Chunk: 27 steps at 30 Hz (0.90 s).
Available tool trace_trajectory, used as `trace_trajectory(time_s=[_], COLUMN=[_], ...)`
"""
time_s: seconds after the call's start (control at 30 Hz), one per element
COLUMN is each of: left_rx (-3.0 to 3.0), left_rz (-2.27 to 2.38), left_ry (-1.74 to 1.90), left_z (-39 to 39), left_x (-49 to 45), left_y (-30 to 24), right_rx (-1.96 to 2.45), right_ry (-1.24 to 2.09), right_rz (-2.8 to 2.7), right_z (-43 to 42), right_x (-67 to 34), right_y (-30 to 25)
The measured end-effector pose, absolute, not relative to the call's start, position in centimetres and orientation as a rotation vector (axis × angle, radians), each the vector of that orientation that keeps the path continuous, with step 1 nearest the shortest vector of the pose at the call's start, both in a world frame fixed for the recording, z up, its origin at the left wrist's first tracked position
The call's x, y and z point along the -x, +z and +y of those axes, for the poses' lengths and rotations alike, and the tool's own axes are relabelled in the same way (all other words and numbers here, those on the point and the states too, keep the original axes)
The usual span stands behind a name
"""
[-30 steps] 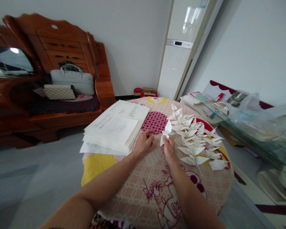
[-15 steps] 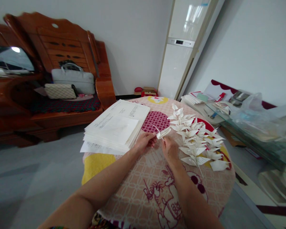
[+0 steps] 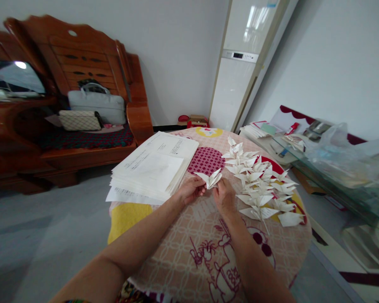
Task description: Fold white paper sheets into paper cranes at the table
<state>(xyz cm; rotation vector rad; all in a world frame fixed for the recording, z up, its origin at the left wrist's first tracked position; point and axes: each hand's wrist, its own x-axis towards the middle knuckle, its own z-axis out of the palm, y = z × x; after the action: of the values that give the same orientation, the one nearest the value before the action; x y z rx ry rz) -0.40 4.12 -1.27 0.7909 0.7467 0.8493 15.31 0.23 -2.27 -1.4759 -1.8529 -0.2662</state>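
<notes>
Between my two hands is a white folded paper crane [image 3: 212,179], its points spread outward above the table. My left hand [image 3: 192,190] pinches its left side, fingers closed. My right hand [image 3: 224,195] grips the right side, with the fingertips partly hidden behind the paper. Just right of my right hand, many finished-looking paper cranes [image 3: 255,174] lie grouped closely on the patterned tablecloth [image 3: 183,248]. To the left of my left hand rests a thick stack of printed paper [image 3: 139,164], with a smaller blank sheet [image 3: 158,170] on top.
A glass-topped table [image 3: 328,176] at the right carries a clear plastic bag [image 3: 334,145] and other items. On the left, a wooden sofa [image 3: 91,54] holds a grey bag [image 3: 97,105] and a quilted purse [image 3: 80,120]. A tall white air conditioner [image 3: 236,80] stands in the corner.
The folded paper has opened out from a narrow shape with a thin strip sticking up into a wider crane with spread points. Both hands have stayed nearly in place.
</notes>
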Motion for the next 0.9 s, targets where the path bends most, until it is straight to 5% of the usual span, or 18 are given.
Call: trace_trajectory(time_s=[0.13,0.43,0.63,0.9], left_rx=[-0.844,-1.729,-2.542,-2.443], left_rz=[0.776,1.089,1.047,1.373], left_ry=[0.829,1.525,1.022,0.646], left_z=[4.1,5.4,3.5,2.4], left_x=[0.1,3.2,2.3,0.0], left_y=[-1.4,-0.5,0.8,0.9], right_rx=[1.423,1.734,1.83,1.762], right_ry=[-0.313,-0.298,-0.282,-0.295], right_rz=[-1.887,-1.993,-2.081,-2.092], right_z=[0.3,0.4,-0.2,0.1], right_x=[-15.5,-16.5,-15.9,-15.4], right_y=[-2.6,-2.1,-1.3,-1.8])
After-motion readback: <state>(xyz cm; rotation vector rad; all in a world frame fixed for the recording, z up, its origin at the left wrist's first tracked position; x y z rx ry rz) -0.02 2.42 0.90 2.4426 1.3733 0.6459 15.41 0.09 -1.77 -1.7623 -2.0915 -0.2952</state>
